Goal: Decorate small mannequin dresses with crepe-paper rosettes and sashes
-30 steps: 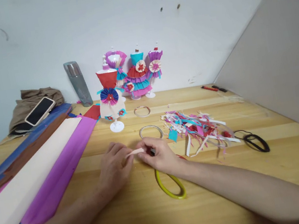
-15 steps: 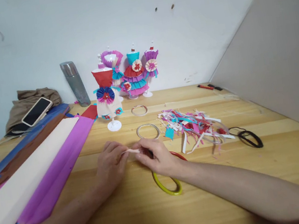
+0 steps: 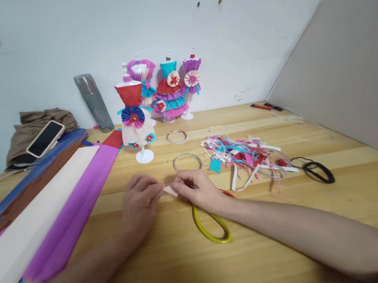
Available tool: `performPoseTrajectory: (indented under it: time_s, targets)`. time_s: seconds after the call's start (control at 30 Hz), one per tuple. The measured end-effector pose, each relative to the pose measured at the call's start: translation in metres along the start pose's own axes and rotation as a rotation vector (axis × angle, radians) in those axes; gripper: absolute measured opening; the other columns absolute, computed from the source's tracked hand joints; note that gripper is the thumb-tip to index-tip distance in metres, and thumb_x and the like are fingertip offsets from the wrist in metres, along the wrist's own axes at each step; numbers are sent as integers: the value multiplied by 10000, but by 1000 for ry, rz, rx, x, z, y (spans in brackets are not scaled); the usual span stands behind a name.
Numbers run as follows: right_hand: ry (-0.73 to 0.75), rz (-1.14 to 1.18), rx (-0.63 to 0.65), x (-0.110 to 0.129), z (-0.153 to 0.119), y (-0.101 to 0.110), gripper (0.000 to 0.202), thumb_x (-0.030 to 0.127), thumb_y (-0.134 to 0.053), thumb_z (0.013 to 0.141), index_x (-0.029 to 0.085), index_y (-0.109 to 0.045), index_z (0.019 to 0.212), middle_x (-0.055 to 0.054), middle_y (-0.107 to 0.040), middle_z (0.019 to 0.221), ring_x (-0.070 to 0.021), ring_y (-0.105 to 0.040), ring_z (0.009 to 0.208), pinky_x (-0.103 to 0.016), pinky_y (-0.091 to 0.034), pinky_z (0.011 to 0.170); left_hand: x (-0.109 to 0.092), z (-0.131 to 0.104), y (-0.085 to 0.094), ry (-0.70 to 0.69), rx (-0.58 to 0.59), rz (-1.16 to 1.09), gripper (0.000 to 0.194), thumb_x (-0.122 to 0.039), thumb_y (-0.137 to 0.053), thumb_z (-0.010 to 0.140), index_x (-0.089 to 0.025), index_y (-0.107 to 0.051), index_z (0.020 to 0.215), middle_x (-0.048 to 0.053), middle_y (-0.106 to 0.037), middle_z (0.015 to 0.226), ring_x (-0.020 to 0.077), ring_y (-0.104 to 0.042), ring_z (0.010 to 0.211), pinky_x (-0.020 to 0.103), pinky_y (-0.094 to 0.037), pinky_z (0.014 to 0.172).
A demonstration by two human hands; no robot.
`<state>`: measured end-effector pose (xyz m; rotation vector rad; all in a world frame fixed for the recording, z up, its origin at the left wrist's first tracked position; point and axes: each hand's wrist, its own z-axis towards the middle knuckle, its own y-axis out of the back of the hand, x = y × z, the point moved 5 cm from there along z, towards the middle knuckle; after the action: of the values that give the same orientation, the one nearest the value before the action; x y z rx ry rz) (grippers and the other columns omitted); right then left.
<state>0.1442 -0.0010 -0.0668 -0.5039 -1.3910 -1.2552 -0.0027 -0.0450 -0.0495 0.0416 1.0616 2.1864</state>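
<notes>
My left hand (image 3: 141, 200) and my right hand (image 3: 199, 190) meet over the middle of the table. Between their fingertips is a small pale pink paper piece (image 3: 170, 191), pinched at its left end by my left hand and at its right end by my right. Scissors with yellow and red handles (image 3: 210, 234) lie beneath my right hand, which covers part of them. Just beyond the hands stands a small white dress form in a red top and cream skirt (image 3: 134, 117), with a blue pleated rosette at its waist.
Colored paper sheets (image 3: 50, 203) cover the left side. Paper scraps (image 3: 242, 154), two tape rings (image 3: 187, 162) and a black cord (image 3: 319, 173) lie beyond and right of my hands. Several dressed forms (image 3: 171, 91) and a flask (image 3: 95, 104) stand at the back.
The fingertips have moved slightly apart, and more of the pale paper shows, now slanting down to the right. The whole view has shifted slightly.
</notes>
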Motion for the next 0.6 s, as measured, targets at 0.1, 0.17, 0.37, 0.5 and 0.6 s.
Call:
performPoseTrajectory:
  time_s: [0.1,0.17,0.37,0.5,0.6]
  targets:
    - [-36,92,8,-5,2,0,271,343,-562,796,181,-508,585,42,-444,458,-89,-377,451,-218,-272,450,-2,0,-1,-51,2,21,171,-180,-542,902,-216,-700,846,33,-678,797,177,-561,809,318,-497,721]
    - [-50,126,15,-7,4,0,267,344,-567,783,183,-505,579,46,-433,450,-85,-366,443,-215,-267,441,-6,1,-2,-100,4,24,181,-157,-534,899,-215,-691,830,29,-678,787,177,-566,820,321,-496,738]
    - [-76,148,50,-12,6,-3,263,359,-619,750,170,-528,592,41,-457,483,-84,-395,469,-207,-293,453,-16,0,-5,-235,22,10,242,-107,-470,899,-232,-666,831,11,-690,814,177,-583,875,369,-483,859]
    - [-70,215,70,-11,5,-4,268,390,-617,760,168,-539,633,36,-481,519,-86,-405,484,-211,-311,468,-17,1,-2,-257,3,-36,204,-100,-496,891,-224,-647,834,6,-687,819,170,-577,867,339,-495,820]
    - [-21,219,2,-5,4,3,247,398,-589,786,170,-562,693,28,-494,572,-95,-420,513,-225,-334,494,-15,2,2,-206,-29,-50,173,-128,-518,895,-218,-653,835,15,-665,793,172,-571,865,325,-500,791]
